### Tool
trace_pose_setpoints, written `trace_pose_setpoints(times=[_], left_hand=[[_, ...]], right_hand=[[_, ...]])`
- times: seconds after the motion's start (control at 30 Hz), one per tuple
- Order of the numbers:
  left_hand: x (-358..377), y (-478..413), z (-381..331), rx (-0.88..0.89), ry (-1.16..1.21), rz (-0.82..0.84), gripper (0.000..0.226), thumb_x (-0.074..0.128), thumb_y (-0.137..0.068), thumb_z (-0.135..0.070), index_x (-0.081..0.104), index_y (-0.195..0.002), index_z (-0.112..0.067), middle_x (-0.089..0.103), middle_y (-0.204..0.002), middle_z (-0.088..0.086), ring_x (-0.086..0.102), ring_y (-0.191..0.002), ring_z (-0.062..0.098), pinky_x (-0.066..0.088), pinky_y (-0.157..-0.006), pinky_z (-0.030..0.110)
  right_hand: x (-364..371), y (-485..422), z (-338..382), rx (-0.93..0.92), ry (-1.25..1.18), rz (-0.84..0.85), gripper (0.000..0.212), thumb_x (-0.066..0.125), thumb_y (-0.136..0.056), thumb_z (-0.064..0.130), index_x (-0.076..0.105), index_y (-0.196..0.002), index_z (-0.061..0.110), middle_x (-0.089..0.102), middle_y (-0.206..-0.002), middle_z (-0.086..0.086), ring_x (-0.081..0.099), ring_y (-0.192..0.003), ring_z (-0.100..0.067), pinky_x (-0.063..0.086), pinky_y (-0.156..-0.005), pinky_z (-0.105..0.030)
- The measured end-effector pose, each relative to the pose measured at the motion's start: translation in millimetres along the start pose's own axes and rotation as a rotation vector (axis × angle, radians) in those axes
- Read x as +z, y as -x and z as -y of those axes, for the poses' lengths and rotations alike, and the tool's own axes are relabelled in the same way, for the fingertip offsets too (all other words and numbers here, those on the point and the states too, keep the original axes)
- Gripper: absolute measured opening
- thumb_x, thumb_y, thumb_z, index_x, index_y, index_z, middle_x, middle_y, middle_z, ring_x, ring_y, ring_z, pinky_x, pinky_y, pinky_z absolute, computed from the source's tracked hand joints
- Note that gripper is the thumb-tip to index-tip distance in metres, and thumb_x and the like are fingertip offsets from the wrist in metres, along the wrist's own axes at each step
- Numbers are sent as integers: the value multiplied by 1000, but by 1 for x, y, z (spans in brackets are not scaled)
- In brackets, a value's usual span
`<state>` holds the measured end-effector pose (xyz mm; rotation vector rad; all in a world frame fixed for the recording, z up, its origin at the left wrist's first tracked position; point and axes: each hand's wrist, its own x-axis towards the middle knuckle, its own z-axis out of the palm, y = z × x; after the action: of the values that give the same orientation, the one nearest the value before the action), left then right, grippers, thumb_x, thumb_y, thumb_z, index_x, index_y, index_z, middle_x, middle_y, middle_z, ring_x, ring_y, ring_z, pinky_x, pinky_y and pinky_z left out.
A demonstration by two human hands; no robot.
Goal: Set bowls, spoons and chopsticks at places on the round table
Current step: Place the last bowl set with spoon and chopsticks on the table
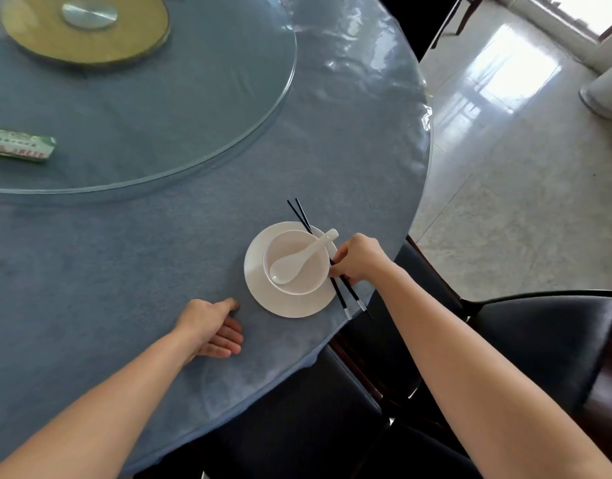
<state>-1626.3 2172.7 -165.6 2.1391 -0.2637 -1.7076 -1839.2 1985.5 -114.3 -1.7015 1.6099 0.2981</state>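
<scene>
A white bowl (309, 283) stands on a white plate (263, 292) near the right edge of the round table (142, 257). A white spoon (299, 259) lies in the bowl, its handle pointing up and right over the rim. A pair of black chopsticks (300, 212) lies along the right side of the plate, their silver-tipped ends past the table edge. My right hand (359, 259) is shut on the chopsticks beside the bowl. My left hand (211, 326) rests on the tablecloth left of the plate, fingers loosely apart, holding nothing.
A glass turntable (194, 126) with a yellow hub (87, 29) covers the table's middle; a green and white packet (19, 145) lies on it at left. Black chairs (539, 344) stand close to the table edge at lower right. Shiny tiled floor (504, 133) lies beyond.
</scene>
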Motion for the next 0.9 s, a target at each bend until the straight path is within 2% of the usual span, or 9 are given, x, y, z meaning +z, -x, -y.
trace_pose_setpoints(times=[0.1, 0.17, 0.3, 0.37, 0.43, 0.57, 0.7, 0.9], left_hand=[[-1, 0, 0, 6, -2, 2, 48, 58, -91, -35, 72, -77, 9, 72, -69, 23, 70, -52, 32, 52, -38, 28], [-1, 0, 0, 7, -7, 3, 48, 58, -91, -35, 71, -77, 9, 72, -68, 23, 70, -52, 31, 52, -38, 28], [-1, 1, 0, 11, -11, -2, 48, 58, -91, -35, 71, -77, 9, 72, -68, 23, 70, -51, 31, 52, -38, 28], [-1, 1, 0, 14, -14, -3, 48, 58, -91, -35, 72, -76, 9, 72, -67, 23, 70, -50, 31, 52, -38, 27], [-1, 1, 0, 13, -20, -6, 48, 59, -90, -36, 72, -77, 9, 72, -68, 22, 70, -50, 31, 52, -39, 28], [-1, 0, -1, 13, -28, -9, 49, 59, -90, -37, 72, -77, 9, 72, -68, 22, 70, -51, 31, 51, -38, 27], [-1, 0, -1, 10, -38, -14, 50, 59, -89, -38, 72, -77, 8, 73, -68, 22, 70, -52, 31, 51, -39, 26], [-1, -1, -1, 5, -49, -22, 50, 59, -87, -39, 74, -73, 7, 73, -69, 21, 71, -53, 31, 51, -40, 25]], right_hand=[[5, 1, 0, -63, 52, -67, 16, 85, -72, 19, 76, -76, 7, 69, -71, -11, 61, -58, -21, 62, -73, -40], [7, 3, 0, -96, 74, -96, 12, 81, -73, 16, 74, -76, 6, 65, -66, -8, 61, -61, -24, 61, -77, -42], [13, 9, -6, -136, 58, -157, 16, 81, -76, 17, 71, -84, 8, 68, -84, -11, 67, -75, -30, 60, -76, -43], [18, 11, -10, -162, 47, -210, 19, 81, -78, 21, 71, -90, 8, 67, -89, -10, 65, -81, -29, 57, -76, -39], [23, 14, -13, -189, 48, -261, 18, 79, -80, 21, 73, -92, 8, 67, -89, -10, 62, -86, -27, 53, -75, -36], [29, 18, -16, -228, 48, -309, 12, 75, -83, 18, 75, -85, 6, 67, -81, -10, 61, -85, -29, 53, -76, -41], [33, 19, -18, -260, 32, -320, 13, 72, -85, 13, 75, -86, 1, 70, -82, -15, 63, -84, -33, 55, -79, -47], [32, 19, -20, -285, -31, -310, 11, 70, -87, 13, 79, -87, 8, 73, -84, -13, 66, -82, -30, 56, -79, -46]])
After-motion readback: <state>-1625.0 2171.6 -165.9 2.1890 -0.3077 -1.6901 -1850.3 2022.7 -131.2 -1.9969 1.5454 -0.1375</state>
